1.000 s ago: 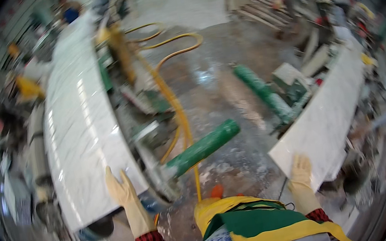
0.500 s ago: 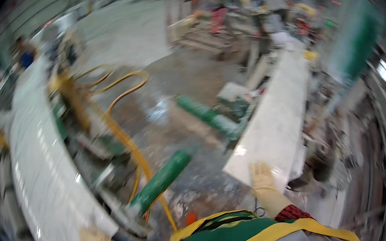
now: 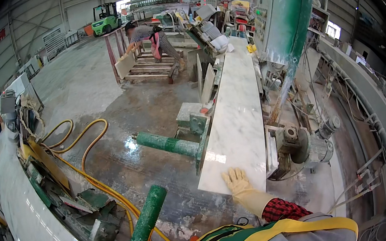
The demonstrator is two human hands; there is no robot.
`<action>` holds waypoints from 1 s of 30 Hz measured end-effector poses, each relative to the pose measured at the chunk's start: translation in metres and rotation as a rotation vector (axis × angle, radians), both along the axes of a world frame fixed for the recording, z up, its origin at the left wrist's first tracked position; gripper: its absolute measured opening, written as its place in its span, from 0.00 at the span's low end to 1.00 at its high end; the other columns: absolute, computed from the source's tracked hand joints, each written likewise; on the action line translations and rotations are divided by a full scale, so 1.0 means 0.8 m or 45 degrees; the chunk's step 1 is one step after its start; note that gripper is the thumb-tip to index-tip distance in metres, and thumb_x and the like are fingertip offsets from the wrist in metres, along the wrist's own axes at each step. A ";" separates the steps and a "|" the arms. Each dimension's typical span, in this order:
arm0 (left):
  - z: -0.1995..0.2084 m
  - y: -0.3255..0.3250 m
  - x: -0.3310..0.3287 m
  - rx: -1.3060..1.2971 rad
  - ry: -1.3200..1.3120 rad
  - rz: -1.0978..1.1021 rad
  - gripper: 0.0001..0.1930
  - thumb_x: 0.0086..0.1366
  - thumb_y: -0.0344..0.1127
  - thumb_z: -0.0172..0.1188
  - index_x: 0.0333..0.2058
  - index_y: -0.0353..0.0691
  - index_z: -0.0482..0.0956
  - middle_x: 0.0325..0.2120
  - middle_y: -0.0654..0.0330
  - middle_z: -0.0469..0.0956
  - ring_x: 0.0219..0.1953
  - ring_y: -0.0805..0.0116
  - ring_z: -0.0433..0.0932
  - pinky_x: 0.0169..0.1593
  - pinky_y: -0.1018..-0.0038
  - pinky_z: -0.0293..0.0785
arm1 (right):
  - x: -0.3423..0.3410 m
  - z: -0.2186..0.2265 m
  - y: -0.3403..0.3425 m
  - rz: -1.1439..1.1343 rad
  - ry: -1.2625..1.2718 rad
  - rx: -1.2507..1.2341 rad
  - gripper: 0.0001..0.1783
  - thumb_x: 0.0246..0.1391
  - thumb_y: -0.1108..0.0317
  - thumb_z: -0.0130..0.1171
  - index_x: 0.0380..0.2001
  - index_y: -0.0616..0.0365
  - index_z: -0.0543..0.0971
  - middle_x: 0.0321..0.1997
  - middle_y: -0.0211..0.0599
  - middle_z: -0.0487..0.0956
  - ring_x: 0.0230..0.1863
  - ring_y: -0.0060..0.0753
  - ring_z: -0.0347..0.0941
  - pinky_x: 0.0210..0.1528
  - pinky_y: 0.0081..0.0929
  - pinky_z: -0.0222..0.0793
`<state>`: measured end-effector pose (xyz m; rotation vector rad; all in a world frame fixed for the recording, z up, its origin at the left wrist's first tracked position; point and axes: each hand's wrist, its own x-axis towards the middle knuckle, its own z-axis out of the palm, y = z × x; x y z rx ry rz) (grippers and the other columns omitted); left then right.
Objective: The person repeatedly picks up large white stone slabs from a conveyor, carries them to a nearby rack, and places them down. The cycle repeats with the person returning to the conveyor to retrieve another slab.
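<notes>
My right hand (image 3: pixel 240 189), in a cream rubber glove, lies flat with fingers stretched out on the near end of a long white marble slab (image 3: pixel 234 110). The slab has grey veins and runs away from me along a machine bed. To my left curves another long white marble slab (image 3: pixel 29 202), glossy and pale. My left hand is out of the picture. Below the right glove show a red and black checked sleeve (image 3: pixel 284 209) and a green apron with yellow edging (image 3: pixel 296 225).
Two green cylinders (image 3: pixel 169 144) (image 3: pixel 147 218) jut over the wet floor. Yellow hoses (image 3: pixel 94 181) loop at left. A green control cabinet (image 3: pixel 281 14) and a motor (image 3: pixel 313 148) stand right. A co-worker (image 3: pixel 157 39) bends over a rack (image 3: pixel 149 70); a green forklift (image 3: pixel 105 22) is behind.
The view has swung toward the right slab and steadied. My left hand, earlier on the left slab, has left the picture. My right hand still rests on its slab.
</notes>
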<state>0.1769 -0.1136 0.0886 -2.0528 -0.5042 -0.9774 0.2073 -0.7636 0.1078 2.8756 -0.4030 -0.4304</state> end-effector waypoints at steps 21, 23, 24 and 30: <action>-0.059 0.032 -0.023 -0.042 0.102 -0.072 0.20 0.74 0.43 0.53 0.59 0.40 0.73 0.53 0.46 0.80 0.53 0.44 0.79 0.55 0.46 0.73 | 0.013 0.016 -0.013 -0.012 -0.025 0.053 0.48 0.59 0.65 0.53 0.78 0.52 0.44 0.82 0.52 0.44 0.81 0.63 0.38 0.79 0.59 0.30; -0.060 0.032 -0.021 -0.028 0.091 -0.074 0.20 0.74 0.43 0.53 0.59 0.40 0.73 0.53 0.46 0.80 0.53 0.44 0.79 0.54 0.46 0.73 | 0.014 0.004 -0.020 0.002 -0.073 0.014 0.52 0.55 0.63 0.58 0.78 0.52 0.44 0.81 0.52 0.46 0.80 0.62 0.39 0.80 0.56 0.30; -0.064 0.038 -0.023 0.000 0.095 -0.083 0.20 0.74 0.43 0.53 0.59 0.40 0.73 0.53 0.46 0.80 0.53 0.44 0.79 0.54 0.46 0.73 | 0.014 -0.001 -0.022 0.010 -0.099 -0.003 0.54 0.53 0.62 0.60 0.78 0.52 0.44 0.81 0.52 0.47 0.80 0.62 0.40 0.80 0.55 0.30; -0.062 0.035 -0.025 0.025 0.100 -0.043 0.20 0.74 0.44 0.53 0.58 0.40 0.73 0.53 0.46 0.80 0.51 0.45 0.79 0.53 0.46 0.74 | 0.019 -0.004 -0.027 -0.005 -0.080 0.013 0.52 0.55 0.64 0.58 0.78 0.53 0.44 0.81 0.53 0.47 0.80 0.62 0.39 0.80 0.54 0.30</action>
